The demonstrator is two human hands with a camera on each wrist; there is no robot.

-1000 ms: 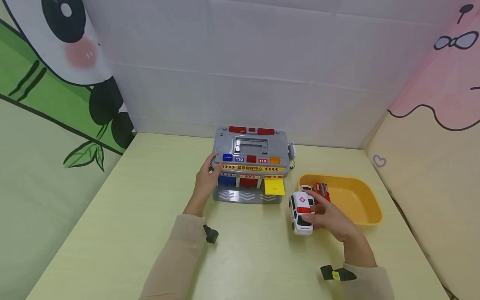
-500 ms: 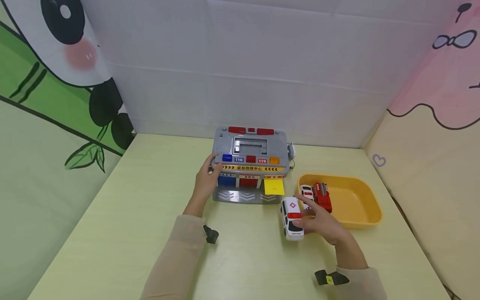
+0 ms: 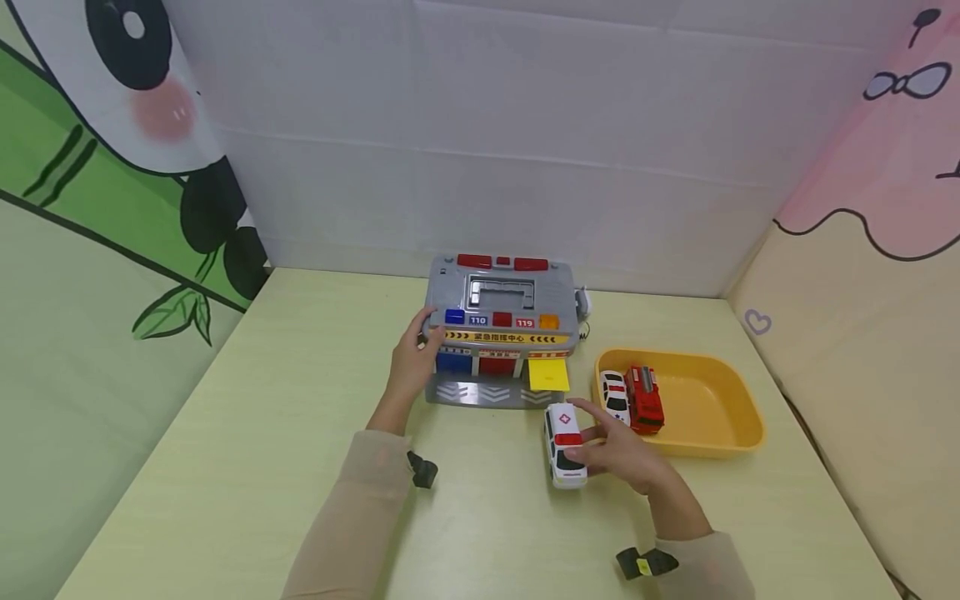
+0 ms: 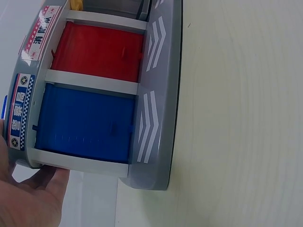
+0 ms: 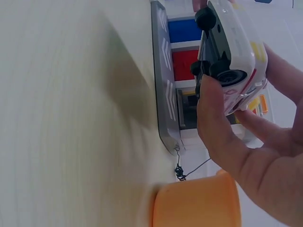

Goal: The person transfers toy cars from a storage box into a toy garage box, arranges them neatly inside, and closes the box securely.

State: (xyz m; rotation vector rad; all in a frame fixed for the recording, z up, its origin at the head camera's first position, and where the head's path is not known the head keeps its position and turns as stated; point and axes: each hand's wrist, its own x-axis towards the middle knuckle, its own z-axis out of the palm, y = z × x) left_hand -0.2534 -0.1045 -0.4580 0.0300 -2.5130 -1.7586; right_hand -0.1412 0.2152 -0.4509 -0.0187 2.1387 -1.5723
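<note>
My right hand [image 3: 626, 457] grips a white toy ambulance [image 3: 562, 419] with a red roof light and a red cross, just in front of the garage's right end. In the right wrist view the ambulance [image 5: 239, 40] shows its dark underside and wheels, raised over the table with a shadow below. A grey toy rescue-station garage [image 3: 448, 287] stands at the back of the table. My left hand [image 3: 412, 364] holds its left end, thumb toward the front. Its blue door [image 4: 85, 123] and red door [image 4: 99, 52] are down; the yellow door [image 3: 548, 375] is swung up and outward.
A yellow tray [image 3: 720, 404] stands to the right, holding a white toy police car [image 3: 615, 396] and a red toy fire truck [image 3: 645, 402]. A white handset [image 3: 585, 301] with a coiled cord hangs on the garage's right side. Walls border the table's back and sides.
My right hand has carried the ambulance left and slightly toward me, away from the tray's edge to the front of the garage. The left hand and garage have not moved.
</note>
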